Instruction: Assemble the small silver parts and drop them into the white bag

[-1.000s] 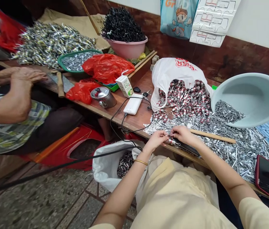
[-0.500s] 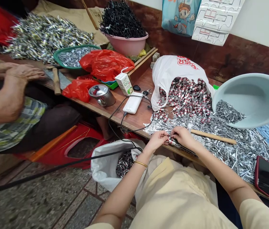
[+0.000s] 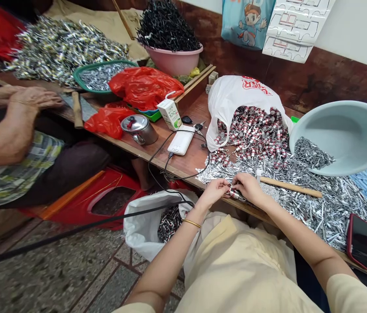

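At the table's front edge my left hand (image 3: pixel 216 191) is closed in a pinch at a small red-and-silver metal piece (image 3: pixel 235 194). My right hand (image 3: pixel 247 186) pinches close beside it, fingertips almost meeting the left ones. What exactly lies between the right fingertips is too small to make out. Behind both hands spread loose silver metal parts (image 3: pixel 300 209), and a hammer with a wooden handle (image 3: pixel 295 187) rests on them. Many similar red-and-silver pieces (image 3: pixel 261 130) spill from a white plastic bag (image 3: pixel 225 93).
A grey basin (image 3: pixel 359 130) holds small metal parts. The phone (image 3: pixel 359 241) lies at the right edge. Left are a white power bank (image 3: pixel 182 140) with cable, a metal cup (image 3: pixel 140 129) and a drink carton (image 3: pixel 169 114). Below hangs an open white sack (image 3: pixel 140 230). Another person's arms (image 3: pixel 17 113) rest at far left.
Both hands stay at the same spot by the table edge. The right fingers have shifted very slightly around the piece. Little else differs.
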The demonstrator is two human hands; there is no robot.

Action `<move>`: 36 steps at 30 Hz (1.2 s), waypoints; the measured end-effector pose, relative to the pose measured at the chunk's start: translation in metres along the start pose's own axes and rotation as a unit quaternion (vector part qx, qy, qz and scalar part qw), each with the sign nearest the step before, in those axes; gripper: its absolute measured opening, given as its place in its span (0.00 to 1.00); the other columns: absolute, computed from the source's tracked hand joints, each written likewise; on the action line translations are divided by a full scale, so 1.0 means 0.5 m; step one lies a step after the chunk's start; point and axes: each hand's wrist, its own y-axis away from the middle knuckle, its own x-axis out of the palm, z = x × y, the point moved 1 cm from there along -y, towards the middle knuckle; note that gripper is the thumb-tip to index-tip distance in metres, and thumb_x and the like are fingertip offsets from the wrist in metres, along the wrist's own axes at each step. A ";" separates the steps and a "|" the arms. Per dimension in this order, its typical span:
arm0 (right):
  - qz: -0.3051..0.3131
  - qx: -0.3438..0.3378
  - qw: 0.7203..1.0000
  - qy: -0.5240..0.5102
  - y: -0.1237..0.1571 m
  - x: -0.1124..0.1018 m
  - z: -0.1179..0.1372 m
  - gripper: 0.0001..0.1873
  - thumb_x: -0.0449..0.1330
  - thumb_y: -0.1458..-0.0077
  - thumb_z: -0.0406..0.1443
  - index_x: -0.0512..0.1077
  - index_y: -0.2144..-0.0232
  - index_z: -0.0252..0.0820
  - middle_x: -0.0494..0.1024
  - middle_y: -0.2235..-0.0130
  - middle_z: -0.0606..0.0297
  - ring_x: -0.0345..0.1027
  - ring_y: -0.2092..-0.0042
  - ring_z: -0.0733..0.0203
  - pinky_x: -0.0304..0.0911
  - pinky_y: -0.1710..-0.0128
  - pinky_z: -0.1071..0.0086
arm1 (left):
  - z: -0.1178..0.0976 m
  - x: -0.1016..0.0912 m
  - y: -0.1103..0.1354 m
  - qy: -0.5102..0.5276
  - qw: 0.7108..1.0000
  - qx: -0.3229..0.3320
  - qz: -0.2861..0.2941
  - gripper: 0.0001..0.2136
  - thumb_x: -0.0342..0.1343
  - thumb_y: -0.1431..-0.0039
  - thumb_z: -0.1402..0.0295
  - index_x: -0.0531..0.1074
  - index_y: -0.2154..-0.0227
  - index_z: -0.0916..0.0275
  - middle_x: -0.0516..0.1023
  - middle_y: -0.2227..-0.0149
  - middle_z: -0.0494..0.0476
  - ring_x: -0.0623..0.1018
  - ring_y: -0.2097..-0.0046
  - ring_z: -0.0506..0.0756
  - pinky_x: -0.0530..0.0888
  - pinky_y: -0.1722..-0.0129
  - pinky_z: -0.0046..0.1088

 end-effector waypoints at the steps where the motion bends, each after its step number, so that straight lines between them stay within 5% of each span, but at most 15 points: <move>1: 0.011 0.005 1.000 0.007 -0.003 -0.004 0.003 0.08 0.61 0.44 0.24 0.72 0.69 0.42 0.77 0.65 0.63 0.69 0.60 0.57 0.59 0.59 0.68 | 0.001 0.000 -0.001 -0.001 1.000 -0.001 0.000 0.08 0.66 0.52 0.71 0.71 0.73 0.65 0.75 0.75 0.48 0.78 0.71 0.50 0.79 0.68 0.28; 12: 0.156 0.020 0.967 0.202 -0.044 -0.050 0.074 0.09 0.58 0.43 0.24 0.76 0.64 0.37 0.80 0.60 0.49 0.73 0.57 0.50 0.59 0.62 0.66 | -0.010 -0.004 0.009 -0.010 1.000 0.006 0.026 0.16 0.72 0.57 0.62 0.72 0.72 0.66 0.76 0.72 0.51 0.78 0.69 0.51 0.80 0.64 0.30; 19: 0.115 0.017 0.981 0.154 -0.019 -0.050 0.062 0.05 0.59 0.40 0.27 0.74 0.63 0.39 0.79 0.60 0.54 0.71 0.55 0.53 0.60 0.59 0.66 | -0.010 -0.007 0.000 -0.025 1.000 -0.002 0.017 0.17 0.73 0.58 0.61 0.71 0.75 0.65 0.75 0.75 0.49 0.77 0.71 0.50 0.79 0.67 0.28; 24: -0.054 0.074 0.970 0.226 0.080 -0.120 -0.039 0.06 0.61 0.39 0.33 0.72 0.58 0.39 0.76 0.56 0.52 0.66 0.54 0.49 0.60 0.56 0.61 | -0.002 -0.001 -0.003 -0.059 0.998 0.012 -0.014 0.11 0.68 0.53 0.68 0.71 0.75 0.65 0.75 0.76 0.49 0.78 0.73 0.50 0.78 0.69 0.25; 29: 0.012 0.131 0.928 0.350 0.147 -0.163 -0.129 0.05 0.60 0.38 0.35 0.71 0.62 0.37 0.76 0.60 0.48 0.65 0.55 0.43 0.58 0.59 0.59 | 0.001 0.001 -0.007 -0.073 0.997 0.008 -0.023 0.10 0.67 0.52 0.69 0.70 0.76 0.64 0.76 0.77 0.50 0.78 0.74 0.50 0.78 0.71 0.25; 36: -0.042 0.103 0.959 0.259 0.156 -0.183 -0.062 0.15 0.44 0.30 0.39 0.68 0.53 0.39 0.75 0.61 0.53 0.66 0.67 0.54 0.54 0.69 0.65 | -0.002 0.003 -0.007 -0.090 0.995 0.011 -0.029 0.08 0.65 0.51 0.71 0.70 0.76 0.64 0.75 0.78 0.50 0.78 0.74 0.51 0.78 0.71 0.27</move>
